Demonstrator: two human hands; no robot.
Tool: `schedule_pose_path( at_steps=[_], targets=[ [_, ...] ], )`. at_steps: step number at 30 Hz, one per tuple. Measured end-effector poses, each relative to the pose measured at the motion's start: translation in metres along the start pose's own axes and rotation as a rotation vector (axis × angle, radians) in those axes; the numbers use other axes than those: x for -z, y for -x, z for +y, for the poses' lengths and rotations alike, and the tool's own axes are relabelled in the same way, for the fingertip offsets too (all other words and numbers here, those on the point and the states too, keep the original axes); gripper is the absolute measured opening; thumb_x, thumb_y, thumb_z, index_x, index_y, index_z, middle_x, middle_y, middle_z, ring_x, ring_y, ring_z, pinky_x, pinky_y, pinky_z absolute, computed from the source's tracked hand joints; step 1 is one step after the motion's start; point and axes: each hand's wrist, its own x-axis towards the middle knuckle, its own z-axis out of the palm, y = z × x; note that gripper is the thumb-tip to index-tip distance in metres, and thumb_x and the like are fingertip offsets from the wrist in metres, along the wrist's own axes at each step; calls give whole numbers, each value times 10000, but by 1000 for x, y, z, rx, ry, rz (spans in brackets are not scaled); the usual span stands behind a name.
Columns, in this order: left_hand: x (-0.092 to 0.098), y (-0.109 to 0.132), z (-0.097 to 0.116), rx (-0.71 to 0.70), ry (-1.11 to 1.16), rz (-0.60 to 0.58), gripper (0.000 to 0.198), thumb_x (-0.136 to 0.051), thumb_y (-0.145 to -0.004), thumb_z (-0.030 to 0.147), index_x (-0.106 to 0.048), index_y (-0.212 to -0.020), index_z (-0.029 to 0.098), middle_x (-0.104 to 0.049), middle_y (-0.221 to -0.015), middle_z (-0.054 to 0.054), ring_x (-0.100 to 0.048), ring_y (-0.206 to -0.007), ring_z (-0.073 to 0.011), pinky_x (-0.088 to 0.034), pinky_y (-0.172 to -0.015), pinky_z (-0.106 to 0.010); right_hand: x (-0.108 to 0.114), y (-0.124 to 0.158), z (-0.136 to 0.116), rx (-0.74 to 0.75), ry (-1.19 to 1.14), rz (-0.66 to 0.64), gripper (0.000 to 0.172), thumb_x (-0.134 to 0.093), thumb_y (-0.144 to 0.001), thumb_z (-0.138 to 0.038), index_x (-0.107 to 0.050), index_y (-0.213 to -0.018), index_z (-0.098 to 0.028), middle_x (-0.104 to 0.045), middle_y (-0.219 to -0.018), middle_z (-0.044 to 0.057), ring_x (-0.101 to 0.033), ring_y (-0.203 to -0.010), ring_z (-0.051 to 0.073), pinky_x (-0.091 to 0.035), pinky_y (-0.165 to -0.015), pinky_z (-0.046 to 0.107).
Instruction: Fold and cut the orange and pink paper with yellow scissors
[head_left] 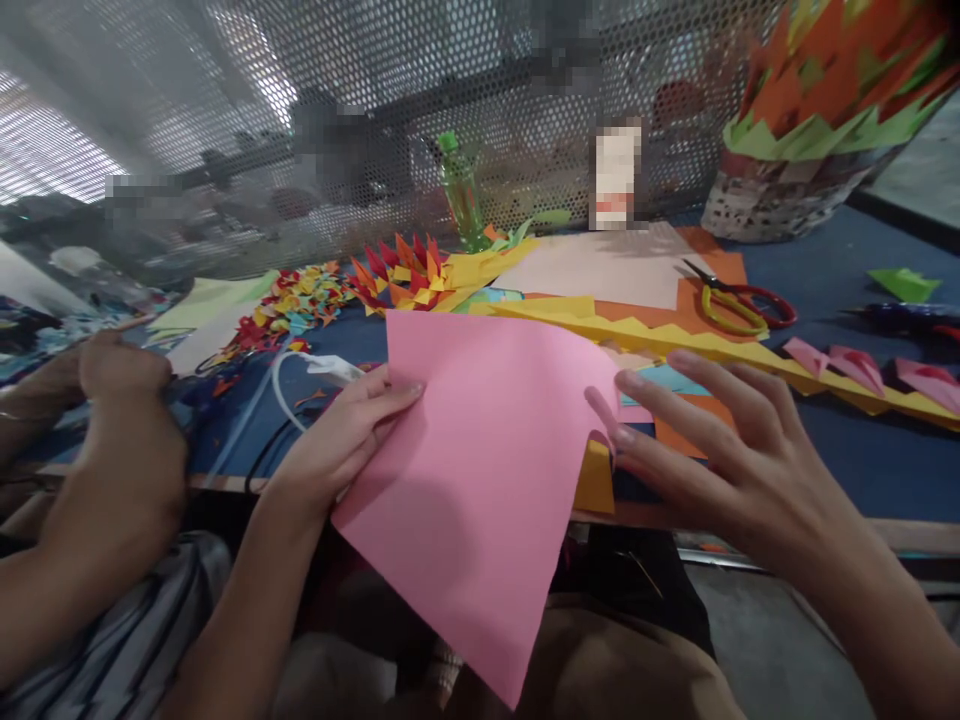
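Note:
A pink sheet of paper [480,470] hangs tilted in front of me, over the table's near edge, its upper right side curling. My left hand [349,430] pinches its left edge, thumb on the front face and the other fingers behind. At the curled right edge is my right hand [712,440], its fingers spread apart; the fingertips are beside or just touching the paper, which I cannot tell. Behind the sheet lie a long zigzag yellow paper strip [675,350] and orange paper [690,430], partly hidden by the sheet and my right hand.
Scissors [739,300] with red and yellow handles lie on orange paper. Small folded pieces [300,295] form a pile at left. A green bottle [461,195] stands by the mesh partition [375,120]. A paper-decorated basket [780,190] is at right. Another person's arm [120,470] rests at left.

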Motion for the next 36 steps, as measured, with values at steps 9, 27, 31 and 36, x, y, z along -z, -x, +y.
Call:
schedule_pose_path(
  at_steps=[9,27,31,36],
  targets=[
    [-7,9,-2,-11,29,-34,356,-945,-764,369,-724,-982,194,-816,-939,-47,-718,-665,-169,-596,-614,-249,-7,-21,4,-181,-417,319,574,-650,-1005,-142,-594,-1560,-279,-628,-1571,80,-563,-1476,360,-482,-1232,623],
    [-11,5,-16,162,-15,-192,392,-951,-800,351,-767,-1111,201,-838,-1043,-63,-766,-750,-169,-620,-637,-210,22,-22,-13,-701,-851,174,212,-618,-1102,-318,-762,-950,-287,-752,-853,-53,-665,-711,102,-504,-625,220],
    [-13,4,-14,165,-24,-190,362,-930,-830,386,-764,-1086,191,-836,-1034,-71,-764,-752,-166,-612,-640,-202,24,-23,-12,-757,-865,162,298,-618,-1103,-372,-755,-863,-259,-730,-789,-42,-632,-658,97,-481,-580,219],
    [-16,6,-9,159,-54,-177,390,-938,-808,384,-756,-1089,184,-832,-1040,-86,-747,-709,-170,-588,-588,-213,21,-25,-11,-768,-865,149,362,-618,-1097,-375,-720,-784,-226,-728,-788,-16,-651,-671,116,-514,-595,230]
  ],
)
